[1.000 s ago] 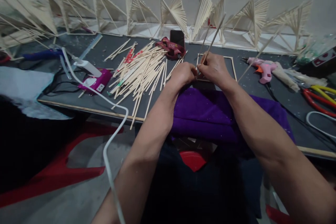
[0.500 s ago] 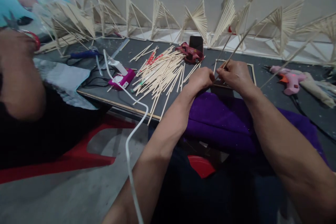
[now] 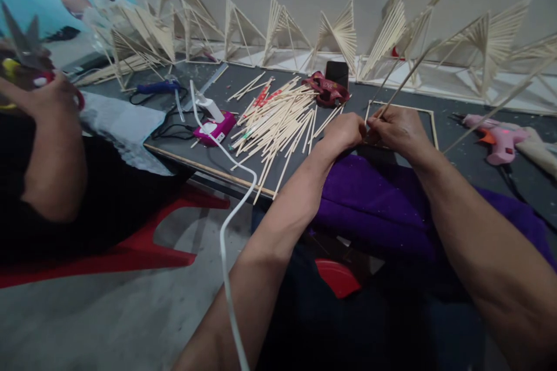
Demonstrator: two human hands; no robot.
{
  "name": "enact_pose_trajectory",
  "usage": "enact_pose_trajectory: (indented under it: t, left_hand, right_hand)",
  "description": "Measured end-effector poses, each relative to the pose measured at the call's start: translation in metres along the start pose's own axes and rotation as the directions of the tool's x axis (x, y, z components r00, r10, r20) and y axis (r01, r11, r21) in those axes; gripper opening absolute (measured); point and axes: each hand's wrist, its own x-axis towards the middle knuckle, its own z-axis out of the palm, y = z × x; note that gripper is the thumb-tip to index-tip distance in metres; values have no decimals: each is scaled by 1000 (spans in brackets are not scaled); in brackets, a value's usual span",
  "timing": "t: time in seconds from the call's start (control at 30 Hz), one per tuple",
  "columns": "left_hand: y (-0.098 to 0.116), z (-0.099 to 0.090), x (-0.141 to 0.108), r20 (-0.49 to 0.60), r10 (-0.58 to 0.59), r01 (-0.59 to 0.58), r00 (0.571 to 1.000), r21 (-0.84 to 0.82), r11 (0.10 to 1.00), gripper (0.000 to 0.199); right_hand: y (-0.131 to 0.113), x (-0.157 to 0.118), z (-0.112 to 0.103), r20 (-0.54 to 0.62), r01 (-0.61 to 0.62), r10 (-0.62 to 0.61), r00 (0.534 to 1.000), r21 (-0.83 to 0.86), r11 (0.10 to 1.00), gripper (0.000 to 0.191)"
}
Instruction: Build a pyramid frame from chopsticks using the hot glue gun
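Observation:
My right hand point(image 3: 400, 127) pinches a thin wooden stick point(image 3: 404, 81) that slants up to the right. Close beside it, my left hand point(image 3: 346, 130) is closed at the near left part of a rectangular stick frame point(image 3: 434, 124) lying on the table; its fingertips are hidden, so what they grip does not show. A second thin stick point(image 3: 384, 82) rises behind my fingers. Another long stick point(image 3: 487, 110) slants up near the frame's right corner. Purple cloth point(image 3: 369, 203) lies under my wrists.
Loose sticks point(image 3: 278, 122) are heaped left of my hands, near a phone point(image 3: 336, 74) and a magenta power adapter point(image 3: 221, 128). A pink glue gun point(image 3: 500, 136) lies at right. Stick structures point(image 3: 339, 35) line the wall. At left, another person's hand point(image 3: 52, 93) holds scissors point(image 3: 24, 37).
The whole view has shifted slightly, moving the scene rightward. The other person's scissors have come up into view at left. My hands keep nearly the same pose at the frame.

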Motion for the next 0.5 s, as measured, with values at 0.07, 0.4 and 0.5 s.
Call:
enact_pose_trajectory:
  t: [0.07,0.4,0.5]
  left_hand:
    - [0,1,0,-6,3,-3,1000,0,1000,30]
    - [-11,-3,5,7,48,-47,999,-127,991,25]
    - [-14,-3,6,-4,11,-12,1000,-201,980,26]
  right_hand:
    - [-2,0,0,-2,7,-7,1000,-5,1000,29]
    - [-5,1,-4,-23,62,-60,998,71,996,20]
    - [-3,2,-4,-26,47,-45,999,95,994,20]
